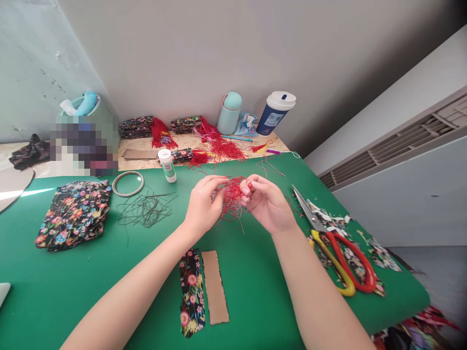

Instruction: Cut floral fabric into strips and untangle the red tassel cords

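A loose tangle of thin red cords (pixel 232 199) lies between my hands over the green mat (pixel 146 291). My left hand (pixel 206 204) is at its left side, thumb and fingers pinched together on some of the strands. My right hand (pixel 268 201) is curled at the right side, with red cord between its thumb and fingers. Nearer to me lie a strip of black floral fabric (pixel 192 291) and, beside it, a brown card strip (pixel 216 287) with dark edges.
Large scissors (pixel 324 233) with red and yellow handles lie among fabric scraps on the right. Dark cords (pixel 148 209), a ring of tape (pixel 128 183), a glue stick (pixel 167 166) and folded floral fabric (pixel 75 214) are left. Red tassels (pixel 226 148), a flask (pixel 230 114) and a cup (pixel 275 114) stand behind.
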Demonstrator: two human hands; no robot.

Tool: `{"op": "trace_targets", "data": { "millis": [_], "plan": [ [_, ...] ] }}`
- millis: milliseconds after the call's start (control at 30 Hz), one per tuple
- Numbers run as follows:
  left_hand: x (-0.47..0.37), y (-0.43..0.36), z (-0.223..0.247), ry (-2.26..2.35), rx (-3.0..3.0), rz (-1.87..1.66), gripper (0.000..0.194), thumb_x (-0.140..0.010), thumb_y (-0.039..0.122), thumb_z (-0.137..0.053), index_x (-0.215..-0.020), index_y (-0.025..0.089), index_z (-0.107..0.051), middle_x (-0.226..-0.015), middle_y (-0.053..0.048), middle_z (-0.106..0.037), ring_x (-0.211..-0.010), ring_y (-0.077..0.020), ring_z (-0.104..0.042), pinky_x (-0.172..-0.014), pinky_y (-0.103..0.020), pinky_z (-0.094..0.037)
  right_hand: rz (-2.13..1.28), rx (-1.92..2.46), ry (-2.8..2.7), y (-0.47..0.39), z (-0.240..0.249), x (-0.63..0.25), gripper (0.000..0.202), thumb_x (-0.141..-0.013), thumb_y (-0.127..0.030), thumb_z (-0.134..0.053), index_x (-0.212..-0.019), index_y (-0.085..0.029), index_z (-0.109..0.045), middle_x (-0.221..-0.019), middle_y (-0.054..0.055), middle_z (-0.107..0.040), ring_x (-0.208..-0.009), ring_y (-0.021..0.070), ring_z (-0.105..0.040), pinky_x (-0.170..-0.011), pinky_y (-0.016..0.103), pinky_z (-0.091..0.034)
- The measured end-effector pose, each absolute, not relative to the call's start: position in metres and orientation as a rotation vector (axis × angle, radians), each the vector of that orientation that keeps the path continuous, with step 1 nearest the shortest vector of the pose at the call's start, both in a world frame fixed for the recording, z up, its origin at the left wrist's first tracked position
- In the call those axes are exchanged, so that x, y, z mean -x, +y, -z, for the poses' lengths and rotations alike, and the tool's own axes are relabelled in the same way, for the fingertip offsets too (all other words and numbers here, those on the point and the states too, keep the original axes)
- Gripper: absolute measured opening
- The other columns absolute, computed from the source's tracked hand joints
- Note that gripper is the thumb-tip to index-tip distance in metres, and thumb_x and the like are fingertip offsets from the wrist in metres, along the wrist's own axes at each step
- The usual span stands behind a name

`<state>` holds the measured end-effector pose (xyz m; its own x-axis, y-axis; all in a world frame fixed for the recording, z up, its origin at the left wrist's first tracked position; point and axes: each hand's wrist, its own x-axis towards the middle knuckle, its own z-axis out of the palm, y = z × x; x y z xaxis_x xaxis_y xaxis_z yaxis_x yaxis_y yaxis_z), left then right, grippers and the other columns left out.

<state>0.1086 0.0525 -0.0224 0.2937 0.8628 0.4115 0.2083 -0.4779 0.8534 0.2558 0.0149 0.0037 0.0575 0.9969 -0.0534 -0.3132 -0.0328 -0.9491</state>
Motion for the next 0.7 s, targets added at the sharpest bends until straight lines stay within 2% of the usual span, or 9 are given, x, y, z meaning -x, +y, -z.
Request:
{"op": "trace_targets", "data": {
  "millis": [100, 200, 267, 367, 700],
  "plan": [
    [-0.1067, 0.049, 0.0154, 0.931, -1.949, -1.317, 0.001, -0.078, 0.02, -0.063, -0.077, 0.02, -0.063, -0.086, -0.005, -0.054, -0.08, -0.0176, -0.053, -0.072, -0.032, -0.045, -1.353, 1.01, -0.873, 0.0152, -0.0033, -0.2552, 0.013, -0.073, -0.03, -0.057, -0.07, -0.021, -0.048, -0.065, -0.004, -0.046, -0.052, 0.009, -0.045, -0.05, 0.023, -0.044],
    [-0.1061, 0.047, 0.0125, 0.832, -1.989, -1.318, 0.007, -0.075, 0.025, -0.069, -0.074, 0.021, -0.064, -0.078, -0.001, -0.046, -0.076, -0.0165, -0.048, -0.069, -0.031, -0.043, -1.336, 1.006, -0.887, 0.0152, -0.0027, -0.2547, 0.012, -0.074, -0.029, -0.057, -0.07, -0.022, -0.048, -0.065, -0.004, -0.046, -0.053, 0.0096, -0.045, -0.051, 0.024, -0.044],
    [-0.1066, 0.0474, 0.013, 0.784, -1.994, -1.315, 0.003, -0.077, 0.021, -0.066, -0.074, 0.021, -0.065, -0.076, -0.001, -0.045, -0.075, -0.0158, -0.047, -0.068, -0.03, -0.041, -1.329, 1.013, -0.895, 0.0151, -0.0026, -0.2547, 0.013, -0.074, -0.03, -0.057, -0.07, -0.022, -0.048, -0.065, -0.004, -0.046, -0.053, 0.0103, -0.045, -0.052, 0.025, -0.044],
    [-0.1068, 0.0492, 0.0137, 0.737, -1.94, -1.298, 0.01, -0.08, 0.015, -0.061, -0.074, 0.021, -0.066, -0.077, -0.001, -0.046, -0.073, -0.0145, -0.047, -0.067, -0.029, -0.04, -1.351, 1.001, -0.873, 0.0147, -0.0034, -0.2551, 0.013, -0.073, -0.028, -0.059, -0.069, -0.021, -0.049, -0.063, -0.004, -0.046, -0.053, 0.0101, -0.044, -0.05, 0.024, -0.041],
    [-0.1035, 0.0563, 0.0117, 0.767, -1.517, -1.127, 0.014, -0.076, 0.022, -0.062, -0.063, 0.018, -0.06, -0.077, 0.0, -0.048, -0.07, -0.0122, -0.047, -0.059, -0.024, -0.038, -1.393, 0.906, -0.8, 0.0135, -0.0049, -0.2563, 0.016, -0.071, -0.021, -0.062, -0.063, -0.019, -0.049, -0.056, -0.005, -0.039, -0.05, 0.0077, -0.032, -0.046, 0.02, -0.03]
  ]
}}
